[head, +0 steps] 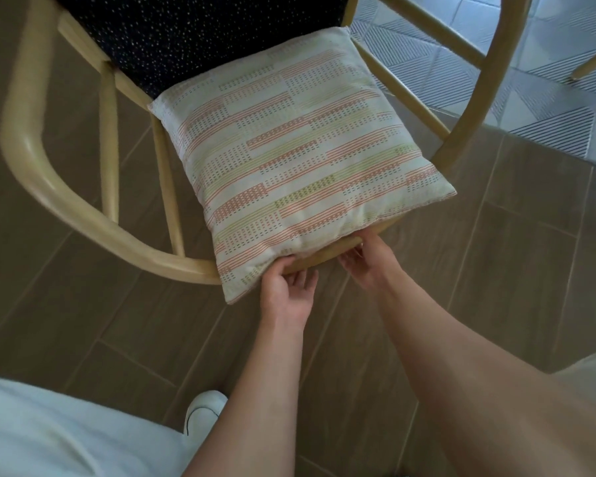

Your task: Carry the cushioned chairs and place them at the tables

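Head view: two hands (324, 280) grip one chair (49, 180) (one cushion (289, 149)).

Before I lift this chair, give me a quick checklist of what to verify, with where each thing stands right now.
1. Left hand on the seat rail: ok, fingers curl under it.
2. Right hand on the same rail: ok, fingers reach beneath.
3. Cushion seated squarely: not ok, its near corner overhangs the seat edge.
4. Armrest free of obstruction: ok.
5. Chair legs off the floor: cannot tell, hidden.
6. Shoe clear of the chair: ok.
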`<state>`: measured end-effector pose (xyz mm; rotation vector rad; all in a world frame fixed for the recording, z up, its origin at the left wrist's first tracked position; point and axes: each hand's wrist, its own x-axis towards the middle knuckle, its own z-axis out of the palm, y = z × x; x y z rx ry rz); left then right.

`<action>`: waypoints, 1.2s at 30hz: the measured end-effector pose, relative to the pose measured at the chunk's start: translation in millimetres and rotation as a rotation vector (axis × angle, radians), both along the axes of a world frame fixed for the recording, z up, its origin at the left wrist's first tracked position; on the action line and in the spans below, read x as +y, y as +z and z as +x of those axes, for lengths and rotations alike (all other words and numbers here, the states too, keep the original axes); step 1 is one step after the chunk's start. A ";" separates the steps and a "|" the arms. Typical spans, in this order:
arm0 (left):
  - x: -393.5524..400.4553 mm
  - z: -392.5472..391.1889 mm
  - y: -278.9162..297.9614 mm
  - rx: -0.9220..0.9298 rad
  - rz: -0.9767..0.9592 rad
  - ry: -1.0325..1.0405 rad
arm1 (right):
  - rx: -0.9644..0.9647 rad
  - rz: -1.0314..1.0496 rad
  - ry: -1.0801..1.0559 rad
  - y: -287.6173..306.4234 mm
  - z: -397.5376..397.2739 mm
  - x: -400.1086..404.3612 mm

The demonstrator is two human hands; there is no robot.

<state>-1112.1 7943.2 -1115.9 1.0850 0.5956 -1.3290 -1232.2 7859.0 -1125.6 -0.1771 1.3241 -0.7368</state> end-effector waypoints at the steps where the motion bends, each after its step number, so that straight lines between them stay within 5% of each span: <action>1: -1.2 1.4 1.9 0.014 -0.004 0.018 | -0.022 -0.017 -0.006 2.2 3.5 1.9; 16: 21.5 36.8 61.9 -0.085 0.092 -0.014 | 0.071 -0.074 -0.040 65.6 42.1 36.3; 36: 96.8 37.9 277.6 -0.003 0.246 -0.072 | 0.120 0.076 0.050 282.5 29.6 108.7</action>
